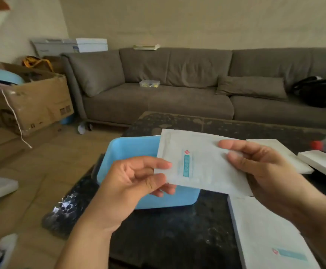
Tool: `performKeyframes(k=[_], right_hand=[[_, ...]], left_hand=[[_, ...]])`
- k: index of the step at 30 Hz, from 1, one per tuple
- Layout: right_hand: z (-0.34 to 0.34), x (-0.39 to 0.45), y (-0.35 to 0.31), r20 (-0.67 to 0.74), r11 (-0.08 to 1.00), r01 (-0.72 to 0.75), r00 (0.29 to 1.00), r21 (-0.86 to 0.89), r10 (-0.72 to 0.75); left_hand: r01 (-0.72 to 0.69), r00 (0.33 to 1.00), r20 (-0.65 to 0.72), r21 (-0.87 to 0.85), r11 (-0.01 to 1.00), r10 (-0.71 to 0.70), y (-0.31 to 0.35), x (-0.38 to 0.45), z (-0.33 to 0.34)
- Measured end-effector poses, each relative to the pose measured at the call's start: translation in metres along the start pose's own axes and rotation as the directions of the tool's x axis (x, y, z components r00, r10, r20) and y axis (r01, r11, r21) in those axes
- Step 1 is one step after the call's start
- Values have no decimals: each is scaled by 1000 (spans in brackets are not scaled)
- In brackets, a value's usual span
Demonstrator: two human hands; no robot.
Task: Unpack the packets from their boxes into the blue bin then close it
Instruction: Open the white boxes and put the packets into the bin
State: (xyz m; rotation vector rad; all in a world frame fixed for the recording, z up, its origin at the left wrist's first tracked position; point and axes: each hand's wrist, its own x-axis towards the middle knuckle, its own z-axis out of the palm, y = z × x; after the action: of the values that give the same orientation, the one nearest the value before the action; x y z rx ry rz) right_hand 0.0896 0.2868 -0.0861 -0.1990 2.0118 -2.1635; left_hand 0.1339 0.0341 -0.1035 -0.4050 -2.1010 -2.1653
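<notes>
White paper packet (201, 164) hangs just above the blue bin (131, 150), long axis crosswise, left hand (131, 183) and right hand (263, 166) fingers pinching opposite ends, bin straight below.

The bin (131, 150) is sitting on the table (177, 230), toward its left edge; a packet (201, 164) is hanging over the bin's right half, the left hand (133, 183) pinching its 9 o'clock edge, the right hand (259, 164) its 3 o'clock edge; one box (269, 235) is lying at 5 o'clock of the packet; two boxes (321, 164) are lying at 3 o'clock; the sofa (177, 90) is standing behind the table; a carton (32, 101) is standing at the sofa's 9 o'clock.
</notes>
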Motion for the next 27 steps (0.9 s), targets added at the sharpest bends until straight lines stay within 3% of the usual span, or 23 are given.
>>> performKeyframes(k=[3, 5, 7, 9, 10, 14, 23, 27], right_hand=[[22, 38, -12, -55, 1000, 8, 998, -21, -9], [34, 61, -17, -57, 996, -25, 998, -82, 21], [48, 78, -19, -11, 979, -104, 995, -175, 104], [64, 90, -15, 22, 947, -186, 980, -260, 198], [73, 95, -11, 26, 931, -216, 972, -293, 234], [102, 110, 7, 0, 888, -282, 953, -363, 303], [120, 111, 17, 26, 816, -355, 911, -455, 411], [109, 112, 13, 56, 700, -284, 906, -656, 420]], left_hand=[[-90, 951, -304, -89, 992, 59, 4, 5, -20], [-136, 829, -558, -146, 980, 32, 3, 8, -34], [-152, 661, -750, -142, 978, -7, 0, 9, -48], [-137, 538, -841, -153, 979, -56, -3, 10, -57], [-136, 513, -854, -181, 974, -87, -5, 11, -59], [-153, 529, -832, -285, 946, -165, -4, 13, -61], [-121, 558, -809, -303, 945, -188, -3, 15, -58], [-122, 543, -820, -292, 949, -182, -3, 14, -58]])
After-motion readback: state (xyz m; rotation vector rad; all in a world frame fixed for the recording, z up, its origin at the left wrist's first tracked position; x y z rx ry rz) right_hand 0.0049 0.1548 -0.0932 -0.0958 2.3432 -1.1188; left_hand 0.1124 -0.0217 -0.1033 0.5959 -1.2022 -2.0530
